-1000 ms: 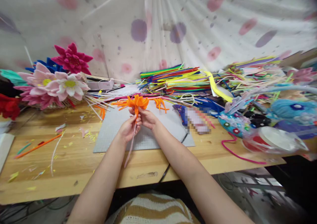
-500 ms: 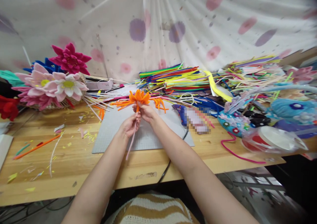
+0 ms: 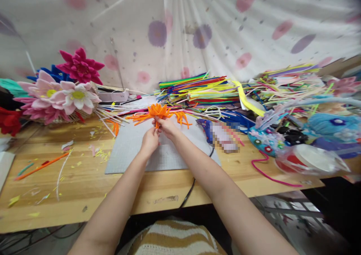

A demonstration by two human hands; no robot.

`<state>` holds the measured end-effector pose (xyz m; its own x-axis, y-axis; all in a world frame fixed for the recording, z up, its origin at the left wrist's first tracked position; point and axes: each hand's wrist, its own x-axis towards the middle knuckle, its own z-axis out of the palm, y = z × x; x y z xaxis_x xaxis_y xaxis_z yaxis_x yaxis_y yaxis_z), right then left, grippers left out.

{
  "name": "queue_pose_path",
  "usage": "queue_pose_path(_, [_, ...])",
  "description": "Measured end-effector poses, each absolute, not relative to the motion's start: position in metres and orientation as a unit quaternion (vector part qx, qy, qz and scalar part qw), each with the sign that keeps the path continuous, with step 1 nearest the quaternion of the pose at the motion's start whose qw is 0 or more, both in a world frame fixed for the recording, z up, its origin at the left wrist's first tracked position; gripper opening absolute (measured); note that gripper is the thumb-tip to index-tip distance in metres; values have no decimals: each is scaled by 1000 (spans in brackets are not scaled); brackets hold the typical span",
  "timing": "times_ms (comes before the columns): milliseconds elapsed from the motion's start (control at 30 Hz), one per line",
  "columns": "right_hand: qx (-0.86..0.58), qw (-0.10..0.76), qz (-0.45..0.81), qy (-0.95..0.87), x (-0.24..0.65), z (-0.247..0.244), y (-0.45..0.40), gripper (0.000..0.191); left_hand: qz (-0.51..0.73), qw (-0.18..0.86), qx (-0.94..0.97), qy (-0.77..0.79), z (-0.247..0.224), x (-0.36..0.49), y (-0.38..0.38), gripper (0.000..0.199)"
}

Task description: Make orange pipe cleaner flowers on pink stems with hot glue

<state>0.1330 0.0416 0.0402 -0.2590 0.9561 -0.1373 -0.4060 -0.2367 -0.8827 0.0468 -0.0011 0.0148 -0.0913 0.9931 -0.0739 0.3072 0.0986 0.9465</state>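
An orange pipe cleaner flower [image 3: 158,110] with looped petals stands upright above the grey cutting mat [image 3: 129,155]. My right hand [image 3: 166,127] is closed round its base, just under the petals. Just below, my left hand [image 3: 150,138] pinches at the orange stem ends, its fingertips touching or almost touching my right fingers. What exactly lies between the left fingertips is partly hidden. Loose orange pipe cleaners [image 3: 138,118] lie behind the hands on the left, and more short orange pieces [image 3: 182,118] on the right.
A blue glue gun [image 3: 207,129] rests on the mat's right side, its black cord [image 3: 188,195] running over the table edge. Scissors [image 3: 213,112] and bundled pipe cleaners [image 3: 197,89] lie behind. Finished flowers [image 3: 77,95] stand left; a clear-wrapped roll [image 3: 307,159] sits right.
My left hand has turned and moved slightly up and right, closer under the flower. The pale pink pipe cleaner that hung below it no longer shows. The right hand has hardly moved.
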Motion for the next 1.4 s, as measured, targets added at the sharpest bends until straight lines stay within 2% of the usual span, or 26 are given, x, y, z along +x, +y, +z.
queue_pose_path(367, [-401, 477, 724, -296, 136, 48, 34, 9, 307, 295, 622, 658, 30, 49, -24, 23])
queue_pose_path(533, [-384, 471, 751, -260, 139, 51, 32, 8, 301, 286, 635, 652, 35, 43, -25, 22])
queue_pose_path(700, [-333, 433, 790, -279, 146, 51, 31, 5, 372, 332, 604, 622, 32, 37, -22, 14])
queue_pose_path(967, [-264, 415, 822, -288, 149, 43, 25, 12, 416, 503, 529, 542, 18, 41, -21, 8])
queue_pose_path(1167, [-285, 453, 805, -258, 145, 43, 29, 16, 413, 508, 527, 542, 20, 41, -19, 9])
queue_pose_path(1400, [-296, 421, 807, -289, 147, 32, 27, 16, 408, 531, 510, 539, 26, 40, -28, 9])
